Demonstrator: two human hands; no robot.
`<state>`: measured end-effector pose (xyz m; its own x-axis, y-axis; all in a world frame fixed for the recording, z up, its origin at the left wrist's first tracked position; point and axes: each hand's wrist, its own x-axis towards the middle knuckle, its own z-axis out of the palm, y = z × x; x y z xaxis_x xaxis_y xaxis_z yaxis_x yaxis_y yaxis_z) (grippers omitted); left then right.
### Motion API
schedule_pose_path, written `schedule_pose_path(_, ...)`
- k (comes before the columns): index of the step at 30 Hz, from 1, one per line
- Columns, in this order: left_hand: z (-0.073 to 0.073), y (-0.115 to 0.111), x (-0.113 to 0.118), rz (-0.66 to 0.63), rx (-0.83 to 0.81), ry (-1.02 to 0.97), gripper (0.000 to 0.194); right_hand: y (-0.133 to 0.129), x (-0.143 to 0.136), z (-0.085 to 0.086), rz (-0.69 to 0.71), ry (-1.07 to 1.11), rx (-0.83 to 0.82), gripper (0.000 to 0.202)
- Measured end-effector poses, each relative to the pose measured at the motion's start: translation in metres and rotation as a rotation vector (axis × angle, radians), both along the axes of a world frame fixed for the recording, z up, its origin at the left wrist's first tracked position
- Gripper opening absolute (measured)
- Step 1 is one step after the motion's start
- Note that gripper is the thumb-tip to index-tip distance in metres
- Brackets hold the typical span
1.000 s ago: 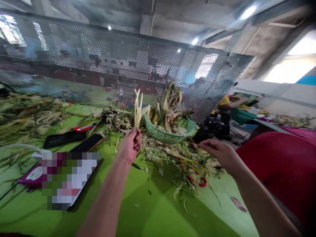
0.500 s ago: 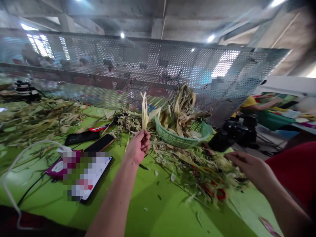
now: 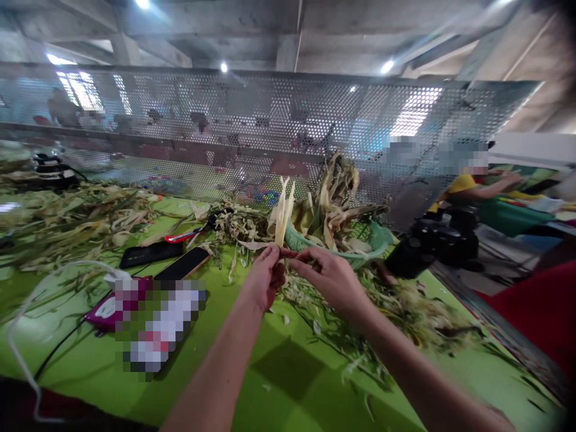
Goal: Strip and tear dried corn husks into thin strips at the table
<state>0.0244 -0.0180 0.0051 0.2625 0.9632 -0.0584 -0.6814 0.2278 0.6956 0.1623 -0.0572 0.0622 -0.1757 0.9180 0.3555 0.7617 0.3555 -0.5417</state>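
Observation:
Above the green table, my left hand (image 3: 266, 277) is closed around the lower end of a bunch of pale dried corn husk (image 3: 284, 216), whose split strips stand upright. My right hand (image 3: 330, 277) meets it from the right, thumb and fingers pinched together at the base of the husk. What lies between those right fingertips is too small to make out. Just behind both hands stands a green plastic basket (image 3: 294, 239) heaped with dry husks (image 3: 335, 192). Under the right forearm lie shredded husk scraps (image 3: 405, 306).
On the left are a phone with a lit screen (image 3: 168, 330), a dark phone (image 3: 182, 265), a black case (image 3: 150, 255), a purple box (image 3: 105, 309) with a white cable, and red-handled scissors (image 3: 177, 237). Husk piles (image 3: 90, 222) lie farther back, before a perforated metal screen (image 3: 252, 120). Another person's arm (image 3: 483, 191) shows right.
My right hand has moved left and forward from the scrap pile to the husk in my left hand. The left hand, still holding the husk, has shifted slightly right.

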Motion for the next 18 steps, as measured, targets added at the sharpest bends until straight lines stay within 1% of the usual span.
schedule_pose_path(2, 0.000, 0.000, 0.001, 0.028, -0.025, 0.021, 0.034, 0.007, -0.008, -0.007, -0.092, -0.020, 0.033, 0.036)
schedule_pose_path(4, 0.000, -0.002, 0.003, 0.050, -0.034, 0.036, 0.034, 0.012, -0.010, -0.013, -0.130, 0.003, 0.049, 0.035)
schedule_pose_path(7, 0.001, -0.004, 0.004, 0.057, 0.004, 0.045, 0.034, 0.019, -0.009, -0.024, -0.067, 0.119, 0.028, 0.027)
schedule_pose_path(10, -0.001, -0.002, 0.004, 0.063, 0.060, 0.028, 0.032, 0.022, -0.004, -0.035, -0.007, 0.213, -0.062, 0.025)
schedule_pose_path(12, -0.003, 0.000, 0.002, 0.074, 0.075, 0.003, 0.031, 0.020, -0.001, -0.038, 0.019, 0.238, -0.123, 0.023)
schedule_pose_path(15, -0.005, 0.004, -0.002, 0.091, 0.072, -0.023, 0.028, 0.009, 0.009, -0.033, 0.074, 0.238, -0.194, 0.020)
schedule_pose_path(18, -0.005, 0.007, -0.006, 0.099, 0.073, -0.037, 0.028, -0.013, 0.026, -0.014, 0.123, 0.180, -0.261, 0.023)
